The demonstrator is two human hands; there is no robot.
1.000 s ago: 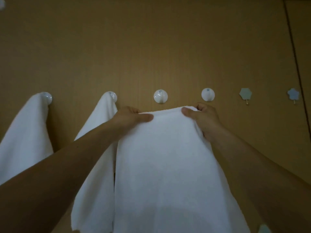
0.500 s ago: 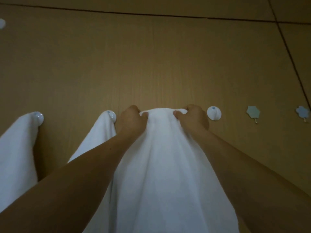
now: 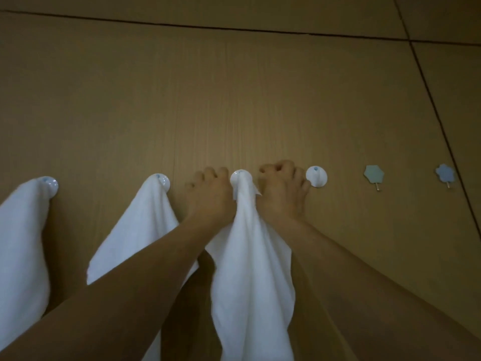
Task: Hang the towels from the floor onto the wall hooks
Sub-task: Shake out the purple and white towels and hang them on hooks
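The white towel (image 3: 250, 256), earlier stretched between the hands, now hangs bunched from the mid-frame round hook (image 3: 237, 175). Left hand (image 3: 208, 196) and right hand (image 3: 282, 194) flank it, touching, fingers (image 3: 276, 168) curled; whether they pinch it is hidden.

Left hand (image 3: 209, 196), right hand (image 3: 282, 194) raised; fingers (image 3: 270, 169) apparently curled.

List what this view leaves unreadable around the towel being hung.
1. Head view: the hook is covered by the middle towel, so whether the cloth sits on its prong is unclear.
2. Head view: the left hand and right hand show only their backs; their grip on that towel is hidden.
3. Head view: the far-left towel is cut off by the left and bottom edges.
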